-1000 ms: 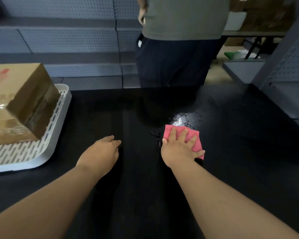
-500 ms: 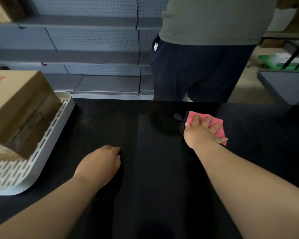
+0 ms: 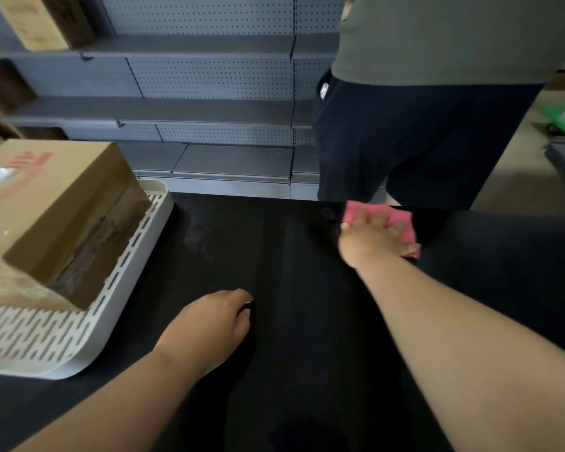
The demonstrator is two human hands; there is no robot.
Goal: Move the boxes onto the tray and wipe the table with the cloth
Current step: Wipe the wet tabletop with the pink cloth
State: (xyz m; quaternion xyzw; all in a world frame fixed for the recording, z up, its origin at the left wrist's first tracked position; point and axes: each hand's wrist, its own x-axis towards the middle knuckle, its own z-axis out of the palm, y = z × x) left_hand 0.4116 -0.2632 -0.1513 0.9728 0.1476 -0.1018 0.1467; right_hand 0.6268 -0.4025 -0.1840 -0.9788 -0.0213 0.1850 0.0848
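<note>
Cloth (image 3: pixel 397 220), pink and folded, lies flat on the black bench (image 3: pixel 307 370) close to its far edge, right of centre. The right hand (image 3: pixel 369 239) presses down on it with fingers (image 3: pixel 388 223) spread and fairly straight, palm over the cloth's near half; pink shows beyond the fingertips and at the right side of the hand. The arm reaches out long from the lower right.

The left hand (image 3: pixel 209 324) rests on the bench nearer the body, left of centre and well apart from the cloth. Its fingers are loosely bent with the tips down on the surface, and it holds nothing.

A white slotted tray (image 3: pixel 79 337) sits at the bench's left side. A brown cardboard box (image 3: pixel 56 203) with red print on top stands in it, turned at an angle, and it seems to sit on another taped box (image 3: pixel 10 288) whose edges are blurred. A faint pale smear marks the bench just right of the tray.

Across the bench stands a person (image 3: pixel 421 125) in a grey-green top and dark trousers, right behind the cloth. Grey perforated shelves (image 3: pixel 193 109) fill the background, with a cardboard carton (image 3: pixel 43 21) on the top left shelf.
</note>
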